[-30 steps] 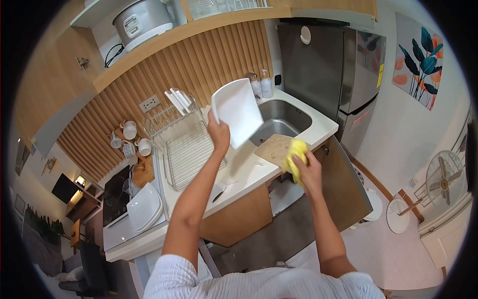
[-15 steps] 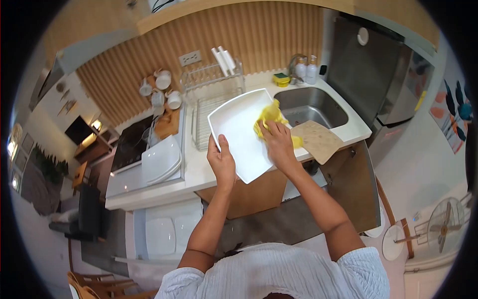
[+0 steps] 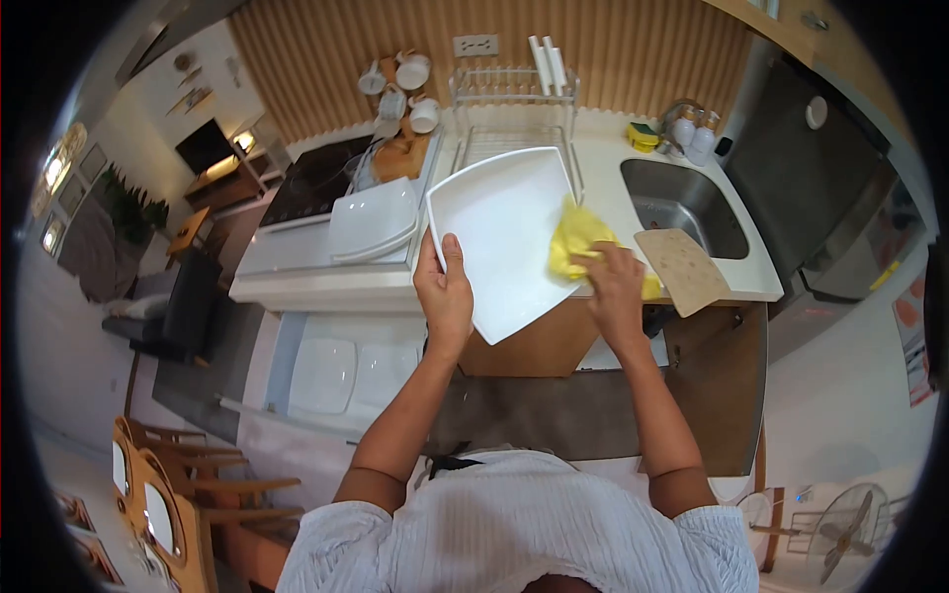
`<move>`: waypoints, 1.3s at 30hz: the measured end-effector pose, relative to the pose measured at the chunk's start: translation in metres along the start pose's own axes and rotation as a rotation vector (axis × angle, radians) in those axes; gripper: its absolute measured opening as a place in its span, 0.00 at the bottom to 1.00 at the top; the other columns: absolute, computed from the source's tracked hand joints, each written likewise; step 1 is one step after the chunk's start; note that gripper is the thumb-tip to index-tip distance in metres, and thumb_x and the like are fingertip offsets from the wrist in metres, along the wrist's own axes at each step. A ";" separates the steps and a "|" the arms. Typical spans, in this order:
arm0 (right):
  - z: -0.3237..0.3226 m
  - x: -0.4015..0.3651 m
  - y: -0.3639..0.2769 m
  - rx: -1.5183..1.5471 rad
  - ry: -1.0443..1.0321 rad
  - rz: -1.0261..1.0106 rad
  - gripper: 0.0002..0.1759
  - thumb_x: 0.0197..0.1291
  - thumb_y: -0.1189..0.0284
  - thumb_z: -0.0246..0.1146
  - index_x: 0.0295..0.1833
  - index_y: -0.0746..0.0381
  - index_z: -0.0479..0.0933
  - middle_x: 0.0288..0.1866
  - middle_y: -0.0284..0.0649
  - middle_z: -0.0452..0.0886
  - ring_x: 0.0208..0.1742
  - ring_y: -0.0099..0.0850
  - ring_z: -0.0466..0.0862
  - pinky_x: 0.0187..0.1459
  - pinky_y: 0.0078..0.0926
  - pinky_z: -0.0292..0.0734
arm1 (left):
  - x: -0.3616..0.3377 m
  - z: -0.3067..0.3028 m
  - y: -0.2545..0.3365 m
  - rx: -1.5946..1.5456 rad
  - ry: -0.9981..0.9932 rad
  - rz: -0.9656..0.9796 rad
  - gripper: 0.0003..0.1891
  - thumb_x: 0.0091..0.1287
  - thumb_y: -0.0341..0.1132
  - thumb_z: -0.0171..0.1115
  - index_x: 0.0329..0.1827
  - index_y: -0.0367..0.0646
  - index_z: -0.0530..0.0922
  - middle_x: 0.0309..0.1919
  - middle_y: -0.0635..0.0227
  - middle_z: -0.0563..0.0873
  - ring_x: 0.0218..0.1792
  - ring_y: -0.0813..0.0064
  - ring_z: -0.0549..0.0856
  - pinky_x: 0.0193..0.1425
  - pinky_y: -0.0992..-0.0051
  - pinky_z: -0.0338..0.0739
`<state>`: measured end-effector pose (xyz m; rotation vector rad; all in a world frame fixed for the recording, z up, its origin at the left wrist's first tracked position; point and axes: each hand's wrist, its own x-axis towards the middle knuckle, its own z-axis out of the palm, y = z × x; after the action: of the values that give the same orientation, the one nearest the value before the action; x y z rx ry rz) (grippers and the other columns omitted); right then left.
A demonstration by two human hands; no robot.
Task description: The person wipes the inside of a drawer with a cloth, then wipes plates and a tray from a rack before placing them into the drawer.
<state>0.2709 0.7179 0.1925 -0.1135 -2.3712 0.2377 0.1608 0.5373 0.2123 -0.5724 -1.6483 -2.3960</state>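
A white square plate (image 3: 502, 242) with raised edges is tilted up in front of me over the counter's front. Its left edge is gripped by my left hand (image 3: 443, 296), thumb on the upper face and fingers behind. My right hand (image 3: 617, 287) is closed on a bunched yellow cloth (image 3: 576, 240), which touches the plate's right edge. Part of the cloth hangs below the fingers. Just right of that hand, a beige speckled mat (image 3: 682, 269) lies over the counter edge by the sink (image 3: 732, 232).
White plates (image 3: 374, 219) are stacked on the left counter by the cooktop (image 3: 314, 180). Below, an open drawer (image 3: 279, 361) holds more white dishes. A wire dish rack (image 3: 514, 140) stands behind the plate. An open cabinet door (image 3: 727, 385) juts out at lower right.
My view has turned, so the counter appears shifted right. The cloth and my right hand have moved outward from the plate's inner face to its right edge. My left hand keeps its hold.
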 end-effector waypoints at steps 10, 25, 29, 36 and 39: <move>0.027 -0.030 -0.071 2.050 -0.170 0.904 0.29 0.67 0.49 0.44 0.62 0.61 0.66 0.52 0.41 0.77 0.50 0.31 0.79 0.49 0.29 0.78 | -0.072 -0.087 -0.034 -0.047 -0.138 -0.830 0.14 0.65 0.36 0.57 0.46 0.32 0.76 0.35 0.59 0.83 0.32 0.70 0.84 0.34 0.72 0.80; 0.199 -0.062 -0.227 1.421 -1.110 1.203 0.21 0.62 0.62 0.59 0.51 0.69 0.71 0.37 0.44 0.79 0.31 0.31 0.81 0.28 0.29 0.81 | -0.021 -0.424 -0.097 0.588 -0.218 -0.871 0.16 0.65 0.34 0.53 0.48 0.28 0.73 0.37 0.54 0.82 0.37 0.68 0.84 0.39 0.68 0.80; 0.324 -0.093 -0.261 0.871 -1.277 1.093 0.14 0.55 0.73 0.61 0.42 0.72 0.72 0.25 0.42 0.76 0.20 0.30 0.77 0.16 0.29 0.72 | 0.041 -0.472 -0.135 1.149 -0.614 -1.057 0.18 0.66 0.42 0.52 0.38 0.31 0.75 0.26 0.56 0.83 0.30 0.61 0.85 0.35 0.61 0.79; 0.443 -0.142 -0.257 0.300 -1.295 0.894 0.21 0.45 0.69 0.60 0.43 0.74 0.75 0.43 0.59 0.80 0.45 0.46 0.83 0.43 0.36 0.79 | 0.022 -0.528 -0.274 1.576 -0.848 -0.432 0.26 0.66 0.56 0.47 0.31 0.38 0.78 0.22 0.56 0.83 0.25 0.59 0.84 0.28 0.61 0.78; 0.467 -0.161 -0.251 0.183 -1.274 0.820 0.20 0.43 0.68 0.61 0.39 0.73 0.77 0.40 0.59 0.80 0.42 0.49 0.82 0.44 0.39 0.78 | 0.011 -0.529 -0.304 1.628 -0.830 -0.392 0.27 0.67 0.56 0.44 0.29 0.40 0.78 0.21 0.58 0.83 0.23 0.61 0.84 0.27 0.63 0.77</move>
<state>0.0623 0.3831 -0.1967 -1.1407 -3.3588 1.1997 -0.0696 0.1608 -0.2089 -0.8545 -3.3246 -0.1269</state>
